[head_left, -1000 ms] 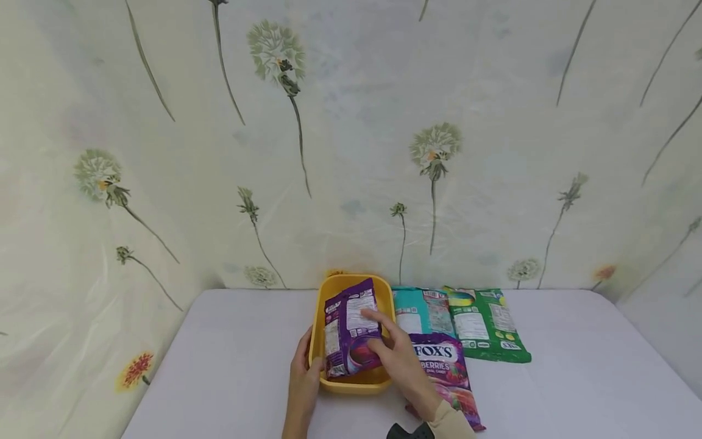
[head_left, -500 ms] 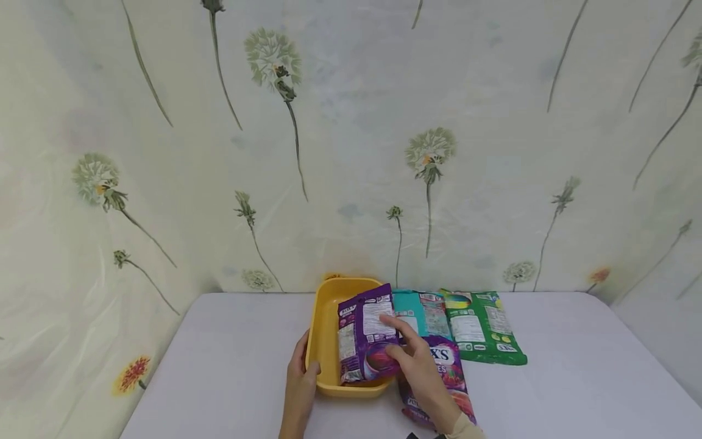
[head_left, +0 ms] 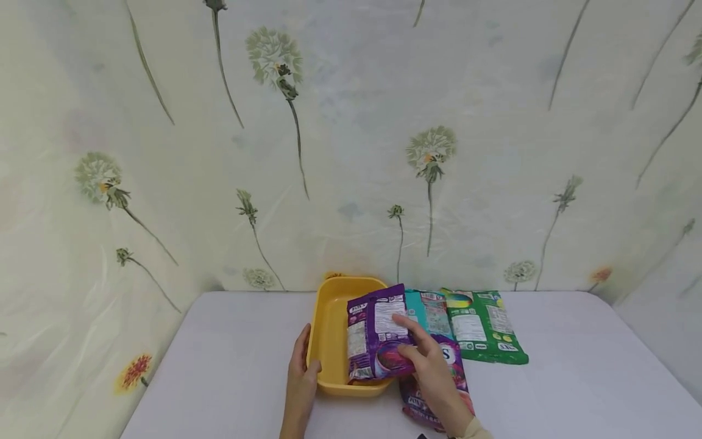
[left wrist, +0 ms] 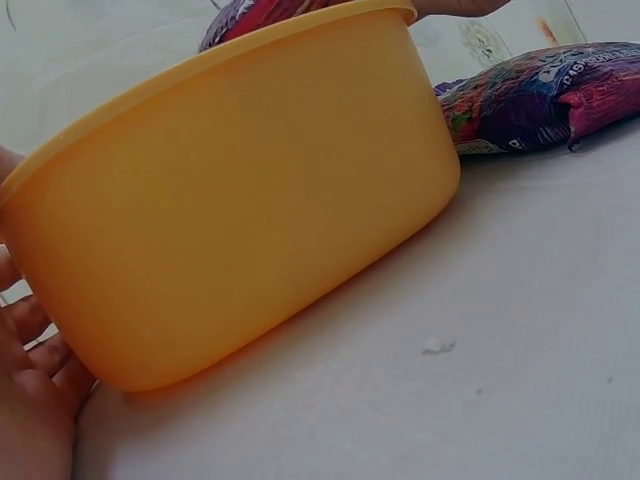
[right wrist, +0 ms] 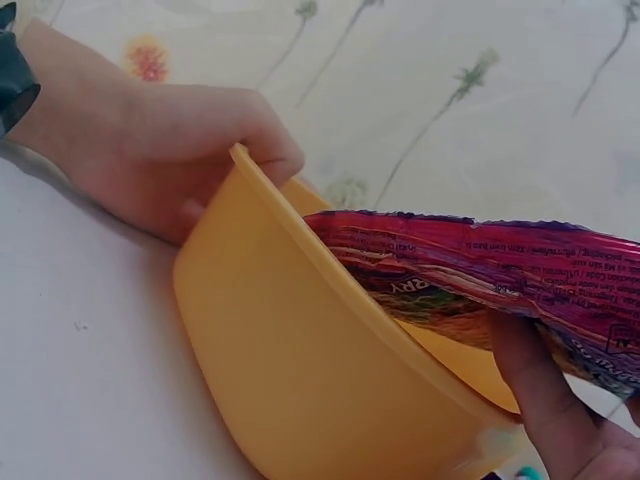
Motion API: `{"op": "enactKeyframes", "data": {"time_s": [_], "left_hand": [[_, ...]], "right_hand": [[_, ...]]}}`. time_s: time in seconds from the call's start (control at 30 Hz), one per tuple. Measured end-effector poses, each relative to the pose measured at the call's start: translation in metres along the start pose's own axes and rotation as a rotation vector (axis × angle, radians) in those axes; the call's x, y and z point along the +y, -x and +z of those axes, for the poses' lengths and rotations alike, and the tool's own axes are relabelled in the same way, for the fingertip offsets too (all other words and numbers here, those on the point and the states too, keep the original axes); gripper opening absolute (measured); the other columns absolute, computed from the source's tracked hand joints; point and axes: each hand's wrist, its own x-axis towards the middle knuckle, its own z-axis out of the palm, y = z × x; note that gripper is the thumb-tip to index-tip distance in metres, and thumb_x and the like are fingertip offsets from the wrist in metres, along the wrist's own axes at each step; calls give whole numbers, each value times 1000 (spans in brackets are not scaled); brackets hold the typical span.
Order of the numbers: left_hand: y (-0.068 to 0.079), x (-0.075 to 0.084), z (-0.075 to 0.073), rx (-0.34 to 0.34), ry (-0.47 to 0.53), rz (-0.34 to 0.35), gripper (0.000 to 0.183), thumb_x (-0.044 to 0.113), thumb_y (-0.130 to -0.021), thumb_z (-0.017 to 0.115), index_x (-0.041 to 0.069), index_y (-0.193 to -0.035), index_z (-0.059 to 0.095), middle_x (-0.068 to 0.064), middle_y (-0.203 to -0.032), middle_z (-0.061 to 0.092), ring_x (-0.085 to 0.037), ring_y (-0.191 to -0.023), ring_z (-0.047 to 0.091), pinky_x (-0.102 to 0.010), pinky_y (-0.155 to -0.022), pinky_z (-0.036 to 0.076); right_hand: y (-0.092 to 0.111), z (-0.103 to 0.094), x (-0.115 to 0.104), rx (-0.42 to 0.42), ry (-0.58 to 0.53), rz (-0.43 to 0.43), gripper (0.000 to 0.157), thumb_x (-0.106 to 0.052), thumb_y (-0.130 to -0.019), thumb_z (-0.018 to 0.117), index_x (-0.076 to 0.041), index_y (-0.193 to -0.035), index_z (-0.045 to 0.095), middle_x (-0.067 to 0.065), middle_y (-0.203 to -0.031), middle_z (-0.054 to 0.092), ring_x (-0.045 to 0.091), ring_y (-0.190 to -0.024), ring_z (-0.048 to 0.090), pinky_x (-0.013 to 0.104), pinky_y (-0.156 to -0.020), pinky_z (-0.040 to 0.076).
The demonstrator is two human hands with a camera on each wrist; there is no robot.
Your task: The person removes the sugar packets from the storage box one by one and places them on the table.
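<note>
A yellow plastic tub [head_left: 331, 341] stands on the table with my left hand [head_left: 299, 383] gripping its left side. The thumb hooks over the rim [right wrist: 240, 152] in the right wrist view, and the fingers lie outside. My right hand [head_left: 430, 369] holds a purple candy bag [head_left: 375, 341] by its right edge, thumb and index finger on top. That bag tilts over the tub's right rim, its left part above the inside. Beneath the right hand and forearm lies a second purple candy bag [head_left: 456, 373], partly covered. In the left wrist view this bag [left wrist: 540, 95] lies beside the tub.
To the right of the tub lie a teal bag [head_left: 437, 315], partly hidden by the held bag, and a green bag [head_left: 485, 329]. A white cloth covers the table [head_left: 236, 353]. Behind it hangs a flower-patterned sheet [head_left: 351, 152].
My right hand has moved right with the purple candy bag, from over the tub's middle to across its right rim. More of the tub's inside shows. The left hand keeps its place on the tub.
</note>
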Motion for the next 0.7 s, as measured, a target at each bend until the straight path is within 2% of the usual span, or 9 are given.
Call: {"op": "enactKeyframes", "data": {"time_s": [0.2,0.33,0.43,0.47,0.57,0.7], "left_hand": [[1,0,3,24,-6,-12,72,-2,-80,44,21,-147,33,-1,-154,31,-24,-143,28,-47,-115,27],[3,1,7,65,-74,-45,70,2,-82,42,24,-147,33,0,-154,31,-25,-141,33,-51,-114,29],[3,0,11,97,-115,-56,69,3,-82,39,23,-148,31,1,-155,31,-25,-140,33,-53,-114,28],[3,-1,12,106,-120,-56,69,3,-82,39,22,-148,30,1,-155,31,-25,-140,32,-53,-114,27],[3,-1,13,125,-128,-47,69,2,-82,38,21,-148,30,0,-155,31,-26,-143,28,-53,-115,24],[3,0,13,120,-130,-52,69,3,-82,37,21,-149,29,0,-155,30,-27,-143,27,-54,-115,22]], "right_hand": [[2,-8,-1,35,34,15,50,-14,-90,49,-33,-137,45,-3,-153,30,27,-132,40,32,-97,49],[5,-15,-1,27,14,30,51,-17,-91,49,-33,-139,43,0,-155,26,32,-133,39,42,-99,48],[7,-21,-2,15,-11,33,51,-16,-92,48,-32,-140,41,1,-156,23,35,-134,37,50,-99,47],[8,-22,-2,13,-11,26,52,-15,-92,47,-31,-141,40,1,-156,22,35,-134,37,50,-99,47],[9,-28,-3,5,-21,9,53,-14,-93,46,-28,-143,38,-1,-156,22,28,-132,41,42,-98,50],[10,-34,-4,6,-44,9,54,-14,-93,46,-26,-144,36,-2,-155,23,11,-123,49,29,-94,51]]}}
